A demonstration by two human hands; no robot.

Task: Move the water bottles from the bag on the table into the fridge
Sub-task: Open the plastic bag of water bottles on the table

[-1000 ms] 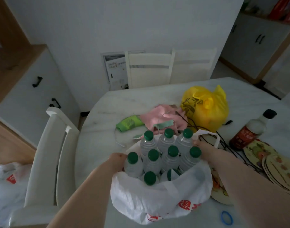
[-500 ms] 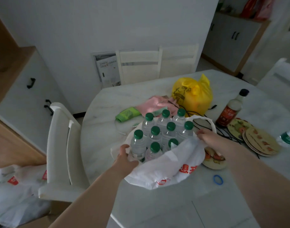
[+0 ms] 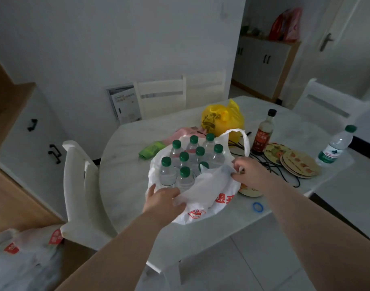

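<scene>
Head view. A white plastic bag with red print stands at the centre of the frame on the pale marble surface, near its front edge. The water bottles stand upright inside the bag, packed together. Nine green caps show, and the plastic partly covers one of them.

The left grip is closed on the near fold of the bag, lower centre. The right grip pinches the bag's rim on the right side, just below the raised handle loop.

Behind the bag lie a green pouch, a pink cloth and a knotted yellow bag. To the right stand a dark sauce bottle and a stack of patterned plates, with black cables between them and the bag. A single water bottle stands at the right edge, well apart. A blue rubber band lies near the front edge. A white chair stands at the left.
</scene>
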